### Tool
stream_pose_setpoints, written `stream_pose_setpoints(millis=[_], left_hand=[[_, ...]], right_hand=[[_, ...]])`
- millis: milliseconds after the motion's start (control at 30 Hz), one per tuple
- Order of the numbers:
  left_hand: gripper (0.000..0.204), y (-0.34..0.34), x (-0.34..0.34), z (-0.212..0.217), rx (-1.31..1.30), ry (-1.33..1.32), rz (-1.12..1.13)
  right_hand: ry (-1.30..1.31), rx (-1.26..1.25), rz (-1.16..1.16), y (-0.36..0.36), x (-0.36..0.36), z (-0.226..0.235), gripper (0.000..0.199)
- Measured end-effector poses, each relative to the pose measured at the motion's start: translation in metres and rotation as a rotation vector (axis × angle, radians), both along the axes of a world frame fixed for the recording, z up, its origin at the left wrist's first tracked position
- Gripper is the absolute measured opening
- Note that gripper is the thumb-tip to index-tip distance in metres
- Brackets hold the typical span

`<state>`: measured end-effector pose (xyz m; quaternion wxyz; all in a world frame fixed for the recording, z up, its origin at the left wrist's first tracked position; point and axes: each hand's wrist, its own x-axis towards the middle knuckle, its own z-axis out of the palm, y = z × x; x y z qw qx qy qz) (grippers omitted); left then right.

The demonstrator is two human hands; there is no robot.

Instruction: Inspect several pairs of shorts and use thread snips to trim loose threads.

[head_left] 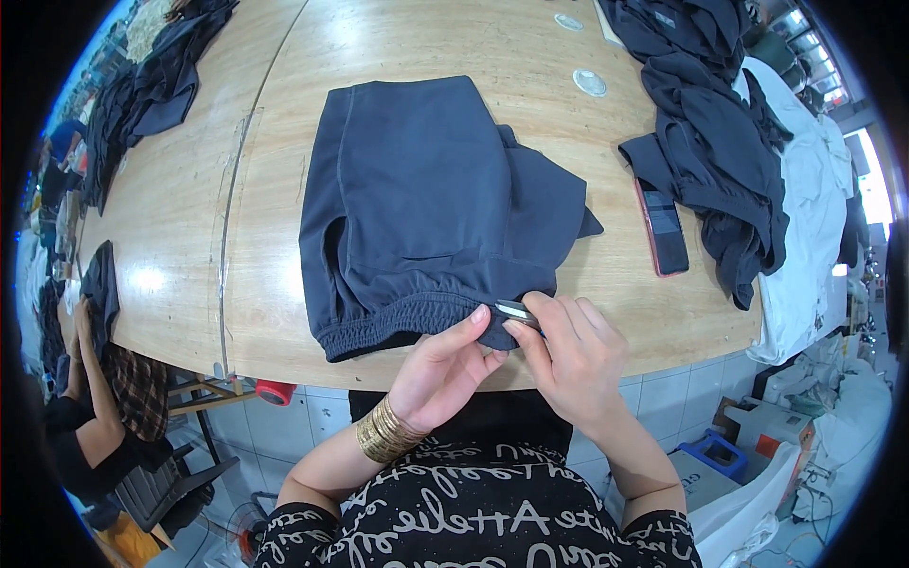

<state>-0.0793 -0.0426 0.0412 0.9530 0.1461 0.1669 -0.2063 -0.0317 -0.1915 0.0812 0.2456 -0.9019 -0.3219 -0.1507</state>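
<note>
Your left hand (443, 364) comes up from the lower edge with the wrist bent inward, stacked gold bangles (385, 431) on the forearm. Thumb and forefinger are pressed together on the elastic waistband corner of the dark blue shorts (426, 204), pinching the fabric at the near table edge.

Your right hand (573, 355) sits just beside the left, touching it at the fingertips, fingers curled. It pinches a small metal snipping tool (518, 313), whose tip lies against the same waistband corner; I cannot tell how its blades stand.

The shorts lie flat on the wooden table (189, 237), spreading away from the pinch toward the far side, waistband nearest you.

Beyond the right hand, on the thumb-away side, a phone in a red case (662, 230) lies face up, its far end tucked under a heap of dark garments (715, 123). White cloth (800, 208) hangs off the table edge past the heap.

Well apart from the left hand, another person's arm (90, 364) reaches up to a dark piece of fabric (99, 289) at the table's side.
</note>
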Motion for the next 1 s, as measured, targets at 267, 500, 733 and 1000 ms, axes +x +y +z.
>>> stream_pose_setpoints(millis=[267,500,733,1000], left_hand=[[0.031,0.005,0.0,-0.001,0.087,-0.004,-0.009],[0.039,0.017,0.003,0.012,0.527,-0.15,-0.052],[0.046,0.047,0.035,0.054,2.086,-1.054,0.161],[0.029,0.09,0.071,0.042,0.929,-0.408,-0.165]], right_hand=[[0.492,0.243,-0.075,-0.008,0.003,0.002,0.025],[0.363,0.241,0.083,-0.013,0.016,-0.025,0.031],[1.155,0.569,0.084,-0.023,0.064,0.017,0.013],[1.218,0.54,-0.044,-0.033,0.089,0.049,0.007]])
